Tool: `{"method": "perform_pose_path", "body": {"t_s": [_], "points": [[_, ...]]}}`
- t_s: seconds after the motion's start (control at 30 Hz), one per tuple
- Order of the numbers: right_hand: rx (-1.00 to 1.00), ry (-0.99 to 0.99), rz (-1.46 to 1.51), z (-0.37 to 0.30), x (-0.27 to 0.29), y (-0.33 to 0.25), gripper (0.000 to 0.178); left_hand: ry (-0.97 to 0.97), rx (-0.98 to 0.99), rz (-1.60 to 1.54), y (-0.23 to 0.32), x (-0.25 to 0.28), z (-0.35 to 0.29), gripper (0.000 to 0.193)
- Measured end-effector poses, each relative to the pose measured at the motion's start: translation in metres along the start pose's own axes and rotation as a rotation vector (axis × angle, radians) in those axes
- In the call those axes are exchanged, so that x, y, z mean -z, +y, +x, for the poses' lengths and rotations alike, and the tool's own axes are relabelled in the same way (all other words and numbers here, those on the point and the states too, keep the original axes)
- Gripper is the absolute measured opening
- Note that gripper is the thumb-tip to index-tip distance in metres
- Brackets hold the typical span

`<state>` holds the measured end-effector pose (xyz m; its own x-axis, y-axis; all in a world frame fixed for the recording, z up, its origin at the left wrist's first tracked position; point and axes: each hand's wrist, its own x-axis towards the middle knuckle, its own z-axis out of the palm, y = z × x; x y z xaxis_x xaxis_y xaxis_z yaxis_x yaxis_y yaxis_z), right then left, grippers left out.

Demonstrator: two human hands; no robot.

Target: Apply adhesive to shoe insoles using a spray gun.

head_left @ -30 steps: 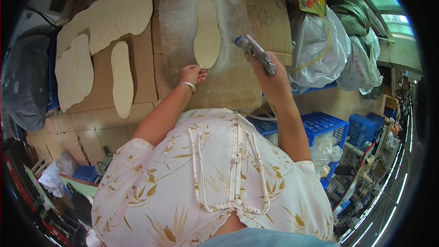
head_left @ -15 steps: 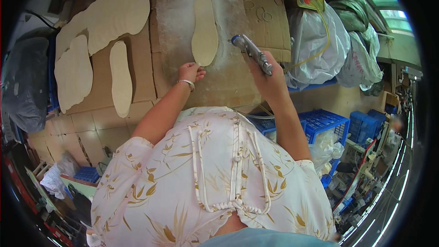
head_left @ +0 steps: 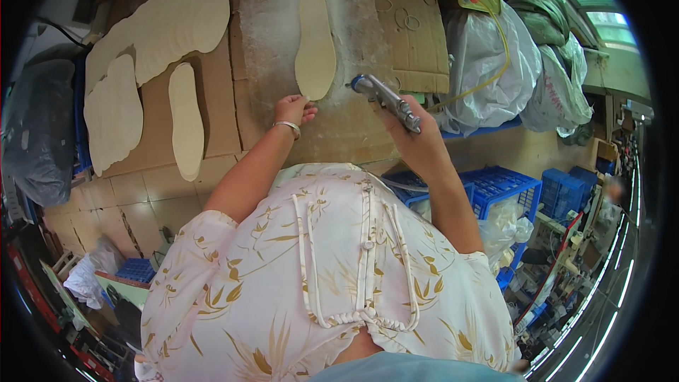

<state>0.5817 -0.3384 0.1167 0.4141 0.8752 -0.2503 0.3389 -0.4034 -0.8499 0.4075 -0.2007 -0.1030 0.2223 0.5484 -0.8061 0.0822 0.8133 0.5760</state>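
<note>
Fingers (head_left: 305,103) of the left hand (head_left: 291,111): drawn to a narrow pinch on the lower rim of a cream insole (head_left: 315,49), taken as landmark. Insole flat, matte, smooth-edged; slim upper end, gentle waist, broad rounded lower end. Under it, a brownish board (head_left: 265,28), surface clouded with white film, thickest round the insole's outline.

Right of the insole, apart from it: right hand (head_left: 419,138), fingers wrapped round a spray gun (head_left: 390,104). Body bright metal, knobbed at the rear; blue collar at the nose, which faces the insole's side.

Left of the insole: lone cream piece (head_left: 186,117), long and narrow, on ribless brown cardboard (head_left: 218,99). Farther left, a short fanned stack (head_left: 113,117), edges scalloped. Up-left, a larger fan (head_left: 177,25), overlapping rounded ends.

Well right of the insole: crinkled translucent plastic bag (head_left: 488,74), glossy folds; thin yellow hose (head_left: 507,64) curving across it.
</note>
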Motion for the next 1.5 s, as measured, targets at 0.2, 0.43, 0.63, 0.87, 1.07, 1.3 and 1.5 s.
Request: {"method": "perform_pose_path", "body": {"t_s": [0.2,0.43,0.63,0.87,1.07,1.3,1.5], "points": [[-0.008,0.035,-0.064,0.002,0.002,0.004,0.022,0.018,0.000,0.015,0.002,-0.003,-0.004,0.020],[0.060,-0.015,-0.031,-0.010,0.003,0.002,0.021,0.031,-0.003,-0.001,-0.002,-0.001,0.001,0.019],[-0.014,0.050,-0.049,-0.005,0.006,0.008,0.020,0.032,0.000,-0.006,-0.002,-0.002,0.001,0.018],[-0.013,-0.007,-0.053,-0.017,0.006,0.006,0.022,0.016,-0.013,-0.011,-0.006,-0.001,0.002,0.016],[-0.011,-0.076,-0.101,-0.023,0.009,0.011,0.024,0.060,-0.025,-0.009,-0.007,-0.004,0.000,0.015],[-0.094,-0.023,-0.112,-0.024,0.015,0.008,0.023,0.071,-0.032,-0.024,-0.011,-0.003,0.003,0.016],[-0.042,-0.152,-0.088,-0.032,0.007,0.005,0.022,0.045,-0.030,-0.056,-0.014,-0.002,0.006,0.015]]}}
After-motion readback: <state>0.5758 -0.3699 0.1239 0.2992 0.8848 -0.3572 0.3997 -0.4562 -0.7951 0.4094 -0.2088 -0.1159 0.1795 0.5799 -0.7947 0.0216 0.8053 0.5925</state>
